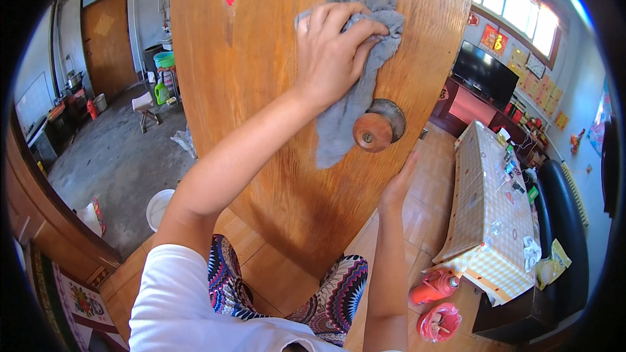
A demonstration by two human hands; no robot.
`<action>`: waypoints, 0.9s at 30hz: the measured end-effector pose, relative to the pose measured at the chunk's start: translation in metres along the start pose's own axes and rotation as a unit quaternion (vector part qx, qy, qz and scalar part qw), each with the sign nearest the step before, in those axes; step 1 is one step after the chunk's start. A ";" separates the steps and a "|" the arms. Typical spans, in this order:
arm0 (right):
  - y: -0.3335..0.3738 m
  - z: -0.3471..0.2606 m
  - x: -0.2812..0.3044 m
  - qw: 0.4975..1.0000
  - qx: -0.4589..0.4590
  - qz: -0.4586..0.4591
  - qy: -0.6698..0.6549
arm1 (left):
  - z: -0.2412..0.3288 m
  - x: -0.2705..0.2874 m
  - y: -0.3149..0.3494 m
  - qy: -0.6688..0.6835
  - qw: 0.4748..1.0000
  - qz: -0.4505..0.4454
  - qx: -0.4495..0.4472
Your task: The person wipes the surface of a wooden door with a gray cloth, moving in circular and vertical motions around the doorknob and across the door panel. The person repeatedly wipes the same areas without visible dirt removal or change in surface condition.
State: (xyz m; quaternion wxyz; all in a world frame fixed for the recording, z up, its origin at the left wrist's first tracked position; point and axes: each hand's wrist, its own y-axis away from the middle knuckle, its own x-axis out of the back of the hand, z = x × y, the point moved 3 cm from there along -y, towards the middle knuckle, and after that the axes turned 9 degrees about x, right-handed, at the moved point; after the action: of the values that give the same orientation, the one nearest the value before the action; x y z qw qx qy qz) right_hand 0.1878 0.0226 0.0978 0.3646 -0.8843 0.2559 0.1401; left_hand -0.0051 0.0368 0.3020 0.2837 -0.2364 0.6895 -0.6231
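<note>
My left hand (329,49) presses a crumpled grey cloth (339,124) flat on the upper part of a brown wooden door (241,91). Its fingers are bent into the cloth, and one end hangs down the wood. Just below and right of the cloth is a round door knob (373,133), reddish-brown with a dark metal base. My right hand (396,186) grips the door's right edge beneath the knob; part of its fingers is hidden behind the wood.
Left of the door, a doorway opens on a grey-floored room with a folding stool (145,105) and a white bucket (160,208). On the right stand a table with a checked cloth (479,221), a red thermos (435,285), a red-lined bin (439,322) and a black sofa (567,221).
</note>
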 end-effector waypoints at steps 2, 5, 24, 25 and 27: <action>0.001 0.004 0.005 1.000 0.003 -0.008 0.008 | 0.002 -0.002 0.001 -0.007 1.000 0.000 0.000; 0.001 -0.001 0.000 1.000 0.008 -0.020 -0.021 | -0.003 0.004 0.045 -0.022 0.999 -0.030 0.002; -0.003 0.009 0.011 0.999 0.018 -0.021 0.028 | -0.017 -0.005 0.052 -0.030 0.998 -0.053 -0.029; -0.006 0.013 0.014 0.999 0.023 -0.027 0.022 | -0.018 0.001 0.072 -0.018 0.995 -0.086 -0.048; -0.005 0.006 0.005 0.999 0.024 -0.030 0.015 | -0.023 0.013 0.081 -0.005 0.988 -0.134 -0.075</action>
State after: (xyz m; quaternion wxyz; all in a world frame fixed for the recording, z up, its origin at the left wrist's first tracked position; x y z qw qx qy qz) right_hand 0.1947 0.0278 0.0947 0.3859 -0.8846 0.2377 0.1098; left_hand -0.0279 0.0533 0.2221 0.1819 -0.3504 0.6949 -0.6011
